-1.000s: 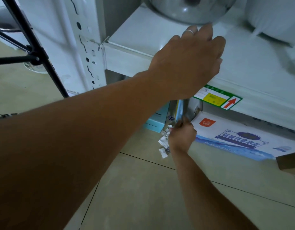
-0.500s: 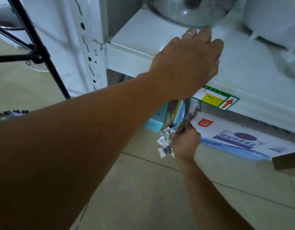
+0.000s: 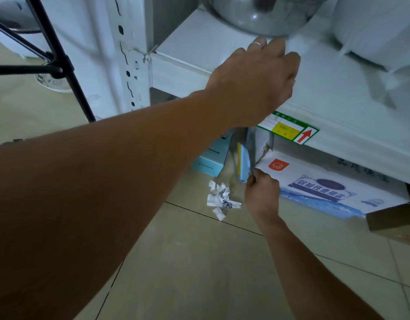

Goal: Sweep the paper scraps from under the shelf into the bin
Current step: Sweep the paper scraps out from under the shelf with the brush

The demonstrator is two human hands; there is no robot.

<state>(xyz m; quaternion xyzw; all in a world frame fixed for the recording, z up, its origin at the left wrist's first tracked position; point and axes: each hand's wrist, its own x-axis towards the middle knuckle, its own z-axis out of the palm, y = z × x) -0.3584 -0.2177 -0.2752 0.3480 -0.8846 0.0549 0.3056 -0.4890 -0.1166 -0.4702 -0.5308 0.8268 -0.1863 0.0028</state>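
Observation:
A small heap of white paper scraps [image 3: 221, 198] lies on the tiled floor just in front of the white shelf [image 3: 338, 93]. My right hand [image 3: 261, 192] is down at floor level right of the scraps, shut on a light blue hand brush [image 3: 243, 166] with a yellow edge; the brush stands upright and reaches into the gap under the shelf. My left hand [image 3: 257, 82] rests flat on the front edge of the lowest shelf board, fingers spread, holding nothing. No bin is in view.
Under the shelf stand a light blue box [image 3: 211, 161] on the left and a white printed carton [image 3: 319, 190] on the right. A brown cardboard box [image 3: 398, 221] juts in at the right edge. A steel bowl [image 3: 261, 15] sits on the shelf. A black metal stand [image 3: 54, 65] crosses the upper left.
The scraps have come out from the shelf gap onto the open floor, left of my right hand. The brush has swung back upright into the gap. My left hand stays on the shelf.

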